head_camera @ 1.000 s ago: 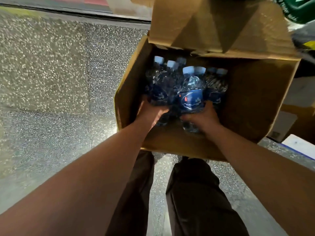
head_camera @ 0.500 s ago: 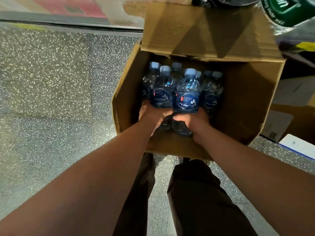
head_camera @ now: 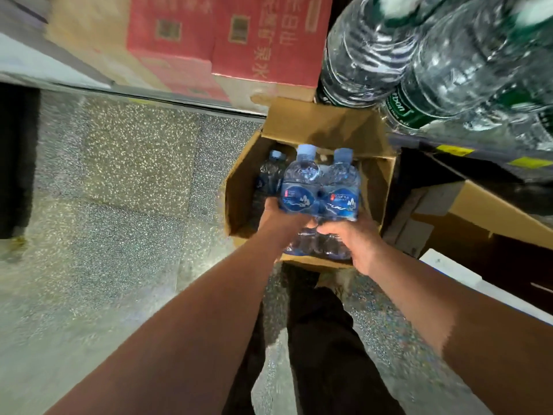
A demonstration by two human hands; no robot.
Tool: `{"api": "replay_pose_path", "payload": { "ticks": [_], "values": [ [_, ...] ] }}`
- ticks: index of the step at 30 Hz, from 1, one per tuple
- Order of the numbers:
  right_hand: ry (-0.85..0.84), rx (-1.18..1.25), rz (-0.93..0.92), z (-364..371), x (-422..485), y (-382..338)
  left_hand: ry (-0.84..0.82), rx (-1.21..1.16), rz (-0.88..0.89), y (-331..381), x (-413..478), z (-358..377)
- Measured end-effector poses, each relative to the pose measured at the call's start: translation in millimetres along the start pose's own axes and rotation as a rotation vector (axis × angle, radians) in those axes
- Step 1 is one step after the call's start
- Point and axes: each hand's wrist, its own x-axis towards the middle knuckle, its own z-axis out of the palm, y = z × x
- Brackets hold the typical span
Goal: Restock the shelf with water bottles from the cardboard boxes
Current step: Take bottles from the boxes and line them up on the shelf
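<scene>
An open cardboard box (head_camera: 329,127) stands on the floor in front of me. I hold a cluster of small water bottles (head_camera: 320,187) with blue labels and pale blue caps, raised above the box's near edge. My left hand (head_camera: 276,212) grips the cluster's lower left side. My right hand (head_camera: 350,238) grips it from the lower right. One more bottle (head_camera: 269,175) stands inside the box at the left. The bottles' lower parts are partly hidden by my fingers.
Large clear bottles with green labels (head_camera: 419,64) lie on a shelf at the upper right. Red cartons (head_camera: 236,37) stand behind the box. Another open cardboard box (head_camera: 484,217) sits at the right. Speckled floor (head_camera: 113,181) spreads to the left. My dark trouser legs (head_camera: 323,348) are below.
Both hands have lifted the bottle cluster up and out of the box's depth toward me. The view has tilted upward, revealing the shelf bottles and red cartons.
</scene>
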Motion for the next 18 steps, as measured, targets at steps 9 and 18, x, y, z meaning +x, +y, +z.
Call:
{"api": "replay_pose_path", "payload": {
  "ticks": [9, 18],
  "values": [
    [-0.018, 0.114, -0.183, 3, -107, -30, -0.049, -0.047, 0.230, 28, -103, -54],
    [0.034, 0.181, -0.563, 14, -292, -109, -0.024, -0.063, 0.665, 87, -266, -147]
  ]
}}
